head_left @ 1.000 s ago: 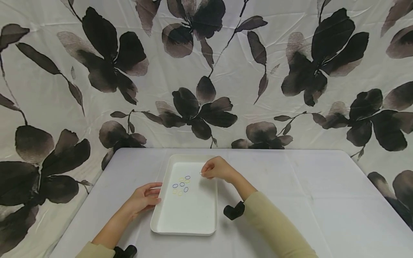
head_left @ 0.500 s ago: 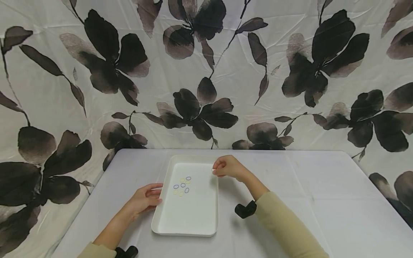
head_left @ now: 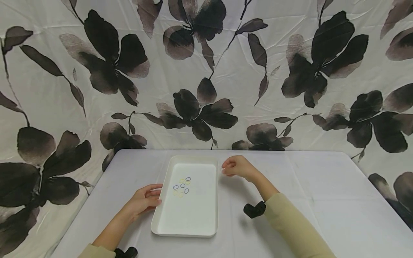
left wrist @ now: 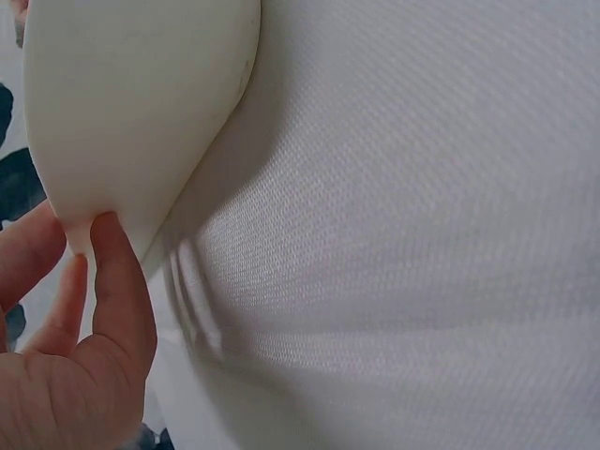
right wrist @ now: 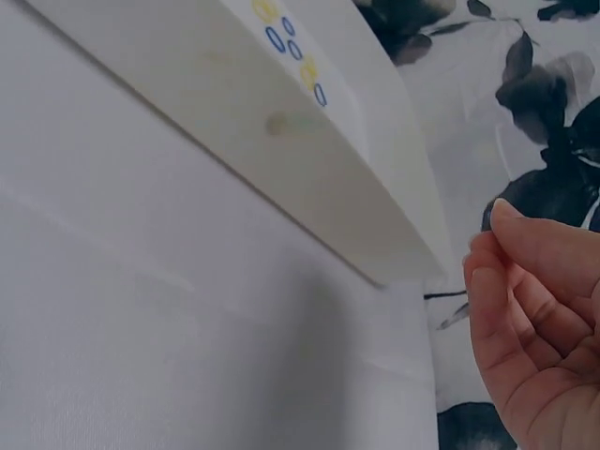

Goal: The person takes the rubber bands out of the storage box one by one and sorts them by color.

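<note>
My left hand (head_left: 143, 200) rests against the left wall of a shallow white tray (head_left: 211, 215), its thumb and fingers touching the outside. In the left wrist view, the thumb (left wrist: 122, 291) presses on the tray's wall (left wrist: 141, 103). Just beyond the tray's far right side, my right hand (head_left: 238, 167) is raised, with thumb and forefinger pinched on a small thin ring, mostly hidden by the fingertips. Close up in the right wrist view, that hand (right wrist: 534, 319) has its other fingers curled in. Several blue rings (head_left: 175, 187) and yellow rings (head_left: 181, 194) lie inside the tray.
A white cloth covers the table (head_left: 306, 215). Behind its far edge hangs a white curtain with dark flowers (head_left: 201, 113). A black wrist mount (head_left: 255, 209) sits under the right sleeve, and another mount (head_left: 127, 252) by the left wrist.
My right hand has moved right, from over the tray's far right corner to outside its edge, still pinching the small ring. The left hand and the rings in the tray stay put.
</note>
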The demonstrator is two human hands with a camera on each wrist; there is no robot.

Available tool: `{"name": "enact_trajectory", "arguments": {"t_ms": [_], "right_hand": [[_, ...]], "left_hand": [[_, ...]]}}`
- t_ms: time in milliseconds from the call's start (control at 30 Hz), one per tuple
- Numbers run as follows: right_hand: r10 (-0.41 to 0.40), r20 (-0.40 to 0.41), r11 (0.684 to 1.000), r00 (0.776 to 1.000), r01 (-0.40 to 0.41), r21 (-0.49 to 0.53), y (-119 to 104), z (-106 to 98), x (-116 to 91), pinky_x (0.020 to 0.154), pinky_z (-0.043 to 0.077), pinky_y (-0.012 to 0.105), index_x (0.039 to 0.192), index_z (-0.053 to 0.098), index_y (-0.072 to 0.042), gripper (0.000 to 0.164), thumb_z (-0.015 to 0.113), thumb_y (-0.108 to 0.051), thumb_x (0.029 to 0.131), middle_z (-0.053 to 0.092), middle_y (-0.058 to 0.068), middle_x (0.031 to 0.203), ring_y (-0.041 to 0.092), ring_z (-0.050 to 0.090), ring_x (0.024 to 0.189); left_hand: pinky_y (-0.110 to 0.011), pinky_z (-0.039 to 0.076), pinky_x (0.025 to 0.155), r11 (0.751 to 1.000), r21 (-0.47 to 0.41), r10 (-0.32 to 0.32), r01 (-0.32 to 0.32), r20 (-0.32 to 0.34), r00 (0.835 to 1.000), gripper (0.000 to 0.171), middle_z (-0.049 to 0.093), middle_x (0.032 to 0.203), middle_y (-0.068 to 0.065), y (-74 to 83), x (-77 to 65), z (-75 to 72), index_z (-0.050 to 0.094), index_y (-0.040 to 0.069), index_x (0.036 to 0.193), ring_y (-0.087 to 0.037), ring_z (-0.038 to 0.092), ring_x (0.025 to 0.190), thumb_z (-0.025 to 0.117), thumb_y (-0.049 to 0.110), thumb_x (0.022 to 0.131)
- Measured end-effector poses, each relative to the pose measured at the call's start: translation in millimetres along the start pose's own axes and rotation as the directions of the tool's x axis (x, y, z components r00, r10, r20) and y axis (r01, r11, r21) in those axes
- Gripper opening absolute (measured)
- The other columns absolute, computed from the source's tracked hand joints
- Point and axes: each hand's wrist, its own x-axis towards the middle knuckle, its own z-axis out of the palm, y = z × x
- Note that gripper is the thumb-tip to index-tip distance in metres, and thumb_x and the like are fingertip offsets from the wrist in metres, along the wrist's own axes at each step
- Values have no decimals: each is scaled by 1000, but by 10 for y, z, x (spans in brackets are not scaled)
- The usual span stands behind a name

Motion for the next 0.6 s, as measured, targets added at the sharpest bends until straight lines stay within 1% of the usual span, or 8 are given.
{"name": "enact_trajectory", "arguments": {"t_ms": [200, 400, 500, 600], "right_hand": [[19, -29, 1000, 999, -20, -3, 69, -102, -45, 70, 54, 32, 94, 64, 10, 15, 67, 1, 82, 63, 6, 76, 13, 61, 69], [14, -36, 1000, 999, -14, 1, 146, -185, -89, 72, 54, 32, 97, 63, 13, 18, 65, 2, 83, 66, 10, 83, 14, 62, 74], [7, -48, 1000, 999, -7, 8, 185, -219, -97, 72, 54, 32, 99, 61, 15, 20, 64, 3, 84, 66, 12, 84, 16, 63, 76], [17, -65, 1000, 998, -17, 5, 211, -247, -107, 73, 54, 32, 101, 60, 17, 21, 63, 4, 84, 66, 12, 84, 16, 63, 75]], "left_hand": [[-34, 53, 75, 1000, -5, -6, 6, -2, 1000, 63, 49, 125, -30, -2, 6, 6, 39, -7, 134, -25, 60, 99, 65, -12, 77], [-34, 53, 74, 1000, 5, 0, 0, -10, 1000, 63, 49, 125, -30, -12, 15, 0, 39, -7, 134, -26, 60, 99, 66, -11, 77], [-34, 53, 74, 1000, 4, 0, 0, -12, 1000, 62, 50, 124, -29, -24, 15, -2, 40, -7, 134, -26, 60, 100, 66, -10, 77], [-33, 53, 74, 1000, -1, 0, 0, -14, 1000, 61, 51, 123, -27, -37, 20, -3, 41, -6, 134, -26, 60, 100, 66, -10, 78]]}}
